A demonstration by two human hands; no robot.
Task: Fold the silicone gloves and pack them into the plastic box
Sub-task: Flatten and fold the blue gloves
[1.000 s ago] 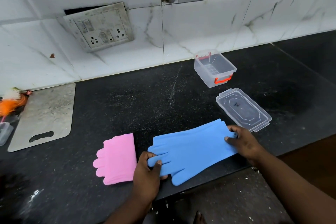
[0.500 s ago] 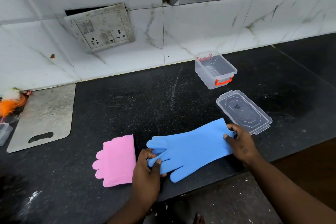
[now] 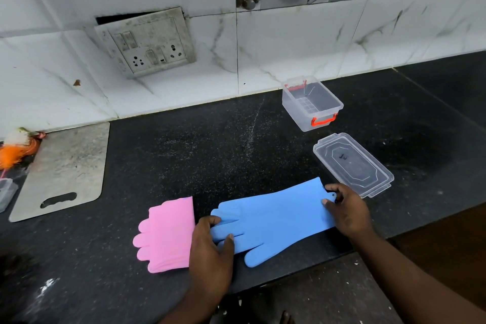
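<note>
Here the blue glove [image 3: 273,221] lies flat and stretched out on the black desk [image 3: 210,155], close to its front edge, fingers pointing left and cuff to the right. The left hand [image 3: 210,247] pinches the glove's finger end, thumb on top and fingers curled over the tips. The right hand [image 3: 347,212] grips the cuff end, thumb pressed on the upper face and fingers wrapped round the edge. Both hands are closed on this one glove.

Just left of the blue glove, touching the left hand's side, sits the pink glove [image 3: 165,234], already folded into a short stack with its fingers pointing left. Just behind the blue glove's cuff lies the clear lid [image 3: 352,163], flat on the desk and almost touching the right hand's fingers. Farther back from the blue glove, beyond the lid, stands the plastic box [image 3: 311,102], open, clear, with orange latches, next to the tiled wall. Well to the left of the blue glove, past the pink one, a grey cutting board [image 3: 65,168] rests on the desk. On the wall behind, up and left of the blue glove, hangs a grimy switch plate [image 3: 147,42].
</note>
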